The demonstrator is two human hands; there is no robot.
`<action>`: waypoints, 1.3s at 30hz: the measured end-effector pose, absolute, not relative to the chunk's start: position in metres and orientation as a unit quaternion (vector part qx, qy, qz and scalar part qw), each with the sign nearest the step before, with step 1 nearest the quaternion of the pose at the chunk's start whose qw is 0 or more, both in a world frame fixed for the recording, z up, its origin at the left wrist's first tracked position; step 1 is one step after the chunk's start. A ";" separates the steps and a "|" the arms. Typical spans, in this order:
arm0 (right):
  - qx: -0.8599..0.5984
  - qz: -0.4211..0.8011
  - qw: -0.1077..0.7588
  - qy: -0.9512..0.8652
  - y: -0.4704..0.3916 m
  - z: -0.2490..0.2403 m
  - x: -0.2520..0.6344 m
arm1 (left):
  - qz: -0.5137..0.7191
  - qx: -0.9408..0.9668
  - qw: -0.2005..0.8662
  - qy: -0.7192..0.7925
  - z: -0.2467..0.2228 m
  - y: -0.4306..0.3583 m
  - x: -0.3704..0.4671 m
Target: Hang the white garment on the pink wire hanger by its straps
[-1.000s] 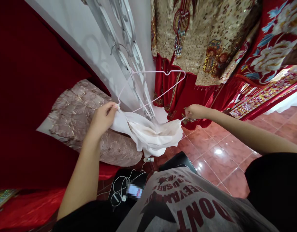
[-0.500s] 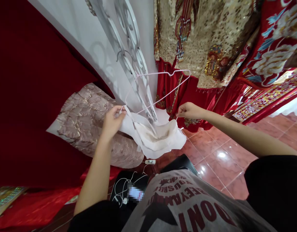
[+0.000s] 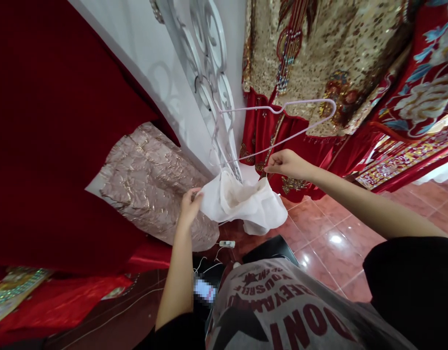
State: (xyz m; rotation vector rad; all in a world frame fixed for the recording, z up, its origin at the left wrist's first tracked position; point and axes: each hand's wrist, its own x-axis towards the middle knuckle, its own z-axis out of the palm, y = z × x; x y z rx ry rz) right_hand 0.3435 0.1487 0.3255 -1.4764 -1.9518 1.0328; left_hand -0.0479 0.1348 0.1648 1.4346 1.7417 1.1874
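Note:
A white garment (image 3: 249, 204) hangs open at the top below a pink hanger (image 3: 275, 109), whose dark hook sits by a white scrollwork stand (image 3: 209, 63). My left hand (image 3: 191, 204) pinches the garment's left edge between thumb and fingers. On the other side, my right hand (image 3: 284, 163) is closed on a thin strap that runs down to the garment's right edge. The hanger's right arm sticks out above my right hand. Part of the hanger's left side is hard to make out against the stand.
Left of the garment hangs a pink-gold textured dress (image 3: 151, 184) beside a red cloth (image 3: 63, 146). Gold sequined and red embroidered garments (image 3: 318, 63) hang at the upper right. A power strip (image 3: 227, 243), cables and a pixelated phone (image 3: 205, 290) lie below.
My left hand has moved right and down, from near the hanger to the garment's edge. The hanger has swung out to the right, and the garment's opening has changed shape.

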 end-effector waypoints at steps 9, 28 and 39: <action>-0.544 0.469 0.268 -0.641 0.133 0.331 0.340 | 0.578 0.672 0.156 0.436 0.222 0.108 0.059; -0.438 0.492 0.552 -0.511 0.086 0.285 0.342 | 0.555 0.597 0.423 0.396 0.235 0.083 0.159; -0.502 0.287 0.686 -0.442 0.047 0.253 0.313 | 0.546 0.614 0.409 0.397 0.228 0.077 0.162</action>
